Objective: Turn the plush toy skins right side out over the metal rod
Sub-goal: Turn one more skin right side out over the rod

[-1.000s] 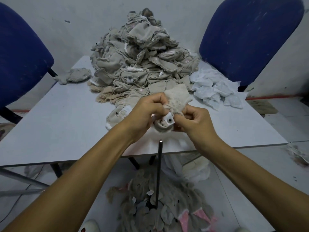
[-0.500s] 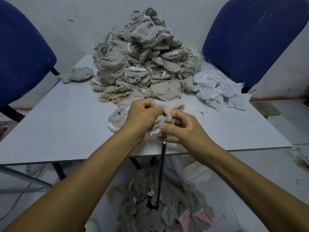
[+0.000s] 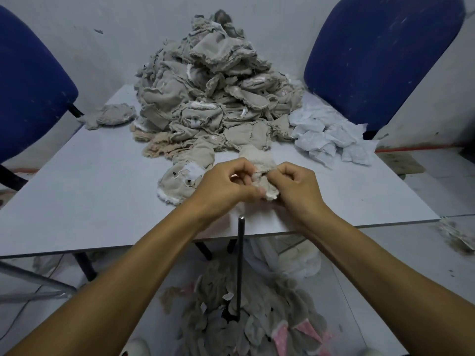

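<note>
My left hand (image 3: 223, 185) and right hand (image 3: 295, 187) both pinch one plush skin (image 3: 264, 176) with curled fingers, just above the table (image 3: 90, 176) edge. Rod (image 3: 241, 253) tip sits at 6 o'clock, apart from it. I judge the step as finding the opening; next, seat it on the tip.

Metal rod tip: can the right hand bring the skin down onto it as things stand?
Probably yes. The metal rod stands upright with its tip bare, just below the right hand and left hand, which both grip the plush skin. Nothing lies between.
</note>
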A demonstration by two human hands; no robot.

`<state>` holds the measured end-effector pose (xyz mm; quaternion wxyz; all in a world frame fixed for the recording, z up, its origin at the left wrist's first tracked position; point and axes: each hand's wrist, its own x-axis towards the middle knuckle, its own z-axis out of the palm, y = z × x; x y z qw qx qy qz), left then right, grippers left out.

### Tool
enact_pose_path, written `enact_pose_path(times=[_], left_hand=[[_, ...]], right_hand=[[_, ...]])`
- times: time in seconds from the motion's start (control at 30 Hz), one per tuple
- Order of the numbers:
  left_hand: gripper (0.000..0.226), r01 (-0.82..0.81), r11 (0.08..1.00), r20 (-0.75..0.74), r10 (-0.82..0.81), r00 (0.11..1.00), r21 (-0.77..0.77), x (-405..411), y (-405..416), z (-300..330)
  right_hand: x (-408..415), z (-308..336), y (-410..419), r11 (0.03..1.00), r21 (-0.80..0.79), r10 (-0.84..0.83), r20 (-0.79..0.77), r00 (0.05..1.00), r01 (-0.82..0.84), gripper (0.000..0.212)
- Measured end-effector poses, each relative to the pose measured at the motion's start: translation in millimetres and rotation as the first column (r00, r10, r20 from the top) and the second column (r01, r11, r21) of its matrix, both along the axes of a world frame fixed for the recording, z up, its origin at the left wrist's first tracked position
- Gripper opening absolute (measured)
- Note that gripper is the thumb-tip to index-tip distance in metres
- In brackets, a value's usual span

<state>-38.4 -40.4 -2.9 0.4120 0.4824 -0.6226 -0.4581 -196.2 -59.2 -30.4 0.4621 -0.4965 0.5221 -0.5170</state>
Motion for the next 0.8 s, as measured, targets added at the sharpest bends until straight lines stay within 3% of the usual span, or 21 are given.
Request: enact_pose_path(times=[0.1, 0.2, 0.23, 0.3, 0.33, 0.4, 0.47, 0.57, 0.63, 0.7, 0.8], left_hand=[[0.022, -0.098, 0.995, 0.020, 0.098, 0.995, 0.018, -1.1, 2.1, -3.5], [0.016, -0.144, 0.985, -0.184, 0.159, 0.970, 0.096, 5.8, -2.5, -4.5], [0.015, -0.155, 0.980, -0.250, 0.182, 0.951, 0.120, 8.0, -4.1, -4.2], [0.020, -0.204, 0.965, -0.332, 0.250, 0.909, 0.167, 7.2, -5.2, -6.3], [0.023, -0.232, 0.954, -0.346, 0.286, 0.894, 0.192, 4.2, -4.6, -8.3], [0.025, -0.285, 0.933, -0.329, 0.347, 0.878, 0.222, -2.2, -3.0, -15.6], [0.026, -0.309, 0.922, -0.307, 0.371, 0.876, 0.234, -6.4, -3.4, -18.5], [0.029, -0.219, 0.945, -0.349, 0.297, 0.889, 0.244, -6.0, -5.2, -17.9], [0.028, -0.215, 0.968, -0.254, 0.242, 0.936, 0.129, -6.8, -3.1, -17.3], [0.022, -0.232, 0.970, -0.022, 0.231, 0.973, -0.077, -8.6, 0.2, -16.1], [0.013, -0.157, 0.938, 0.194, 0.224, 0.955, -0.310, -1.1, 5.2, -8.7]], right_hand=[[4.2, 0.4, 1.3, 0.995, 0.059, 0.079, 0.102, 0.992, -0.086, 0.026], [0.4, 7.4, 3.6, 0.938, 0.064, 0.319, 0.231, 0.919, -0.341, 0.010], [-1.3, 6.2, 4.2, 0.920, 0.054, 0.373, 0.181, 0.910, -0.388, 0.017], [-0.8, 1.4, 7.3, 0.926, 0.021, 0.374, -0.163, 0.913, -0.376, 0.032], [1.9, -1.5, 9.6, 0.946, -0.028, 0.295, -0.342, 0.892, -0.323, 0.029], [6.3, -6.4, 13.8, 0.961, -0.145, 0.129, -0.521, 0.844, -0.237, 0.021], [7.1, -10.9, 14.9, 0.963, -0.187, 0.074, -0.511, 0.856, -0.195, 0.023], [5.7, -15.7, 10.3, 0.977, -0.168, 0.054, -0.405, 0.913, -0.132, 0.028], [5.5, -15.5, 7.3, 0.985, -0.128, 0.068, -0.313, 0.947, -0.113, 0.026], [4.1, -15.9, 6.2, 0.987, -0.127, 0.065, -0.254, 0.965, -0.100, 0.023], [2.9, -17.4, 8.2, 0.983, -0.153, 0.071, -0.206, 0.976, -0.103, 0.020]])
